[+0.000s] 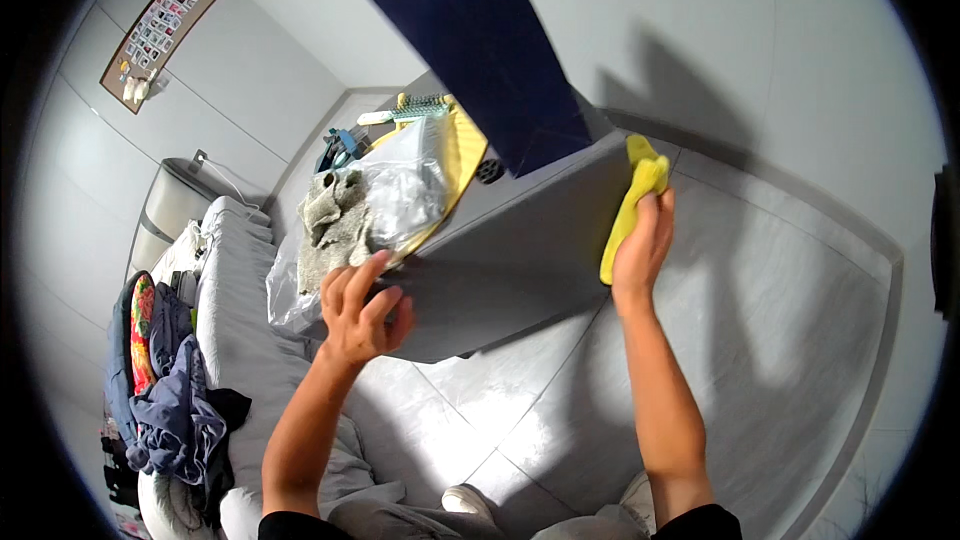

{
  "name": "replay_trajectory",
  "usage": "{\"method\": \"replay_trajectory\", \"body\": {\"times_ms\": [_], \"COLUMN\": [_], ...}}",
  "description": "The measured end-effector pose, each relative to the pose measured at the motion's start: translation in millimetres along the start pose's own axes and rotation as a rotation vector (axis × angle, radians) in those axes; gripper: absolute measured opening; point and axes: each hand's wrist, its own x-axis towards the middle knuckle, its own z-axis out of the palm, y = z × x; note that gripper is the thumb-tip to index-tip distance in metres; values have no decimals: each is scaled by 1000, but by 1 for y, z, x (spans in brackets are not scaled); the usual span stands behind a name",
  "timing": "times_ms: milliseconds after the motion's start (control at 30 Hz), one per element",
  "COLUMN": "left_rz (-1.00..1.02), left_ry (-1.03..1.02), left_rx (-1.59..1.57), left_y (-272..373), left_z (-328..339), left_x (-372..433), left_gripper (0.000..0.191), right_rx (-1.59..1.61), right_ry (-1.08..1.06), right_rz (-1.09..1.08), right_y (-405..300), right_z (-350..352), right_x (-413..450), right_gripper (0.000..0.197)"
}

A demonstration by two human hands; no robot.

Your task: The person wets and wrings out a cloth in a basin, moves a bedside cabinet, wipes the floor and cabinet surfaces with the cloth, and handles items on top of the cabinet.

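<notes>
In the head view, my right hand (643,247) holds a yellow cloth (634,202) against the right side of a grey box-like piece of furniture (517,270). My left hand (365,307) holds nothing, its fingers spread and partly bent by the furniture's near left edge. Just beyond those fingers lie a crumpled grey-beige cloth (337,221), clear plastic (409,195) and a yellow tray-like thing (466,150). A dark blue panel (495,52) stands up from the furniture top, with a small black round thing (490,171) at its foot.
At the left is a bed with a grey cover (247,300), heaped with blue clothes (176,420). Brushes (409,111) and a blue plastic thing (341,148) lie at the far end of the furniture. A grey wall (675,30) rises behind it; tiled floor (787,300) extends to the right.
</notes>
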Motion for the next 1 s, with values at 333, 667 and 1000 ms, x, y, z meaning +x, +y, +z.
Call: {"method": "replay_trajectory", "body": {"times_ms": [333,667,1000], "left_rz": [160,-11,-33], "left_ry": [6,-153,-59], "left_rx": [94,150,97], "left_y": [38,126,118], "left_z": [-37,0,14], "left_x": [18,129,120], "left_gripper": [30,34,51], "right_rx": [60,242,-46], "right_ry": [-170,-355,-689], "right_rz": [-132,-135,-119], "right_y": [17,-23,28], "right_z": [-40,-56,-60], "right_x": [-71,-110,-83], "right_gripper": [49,39,70]}}
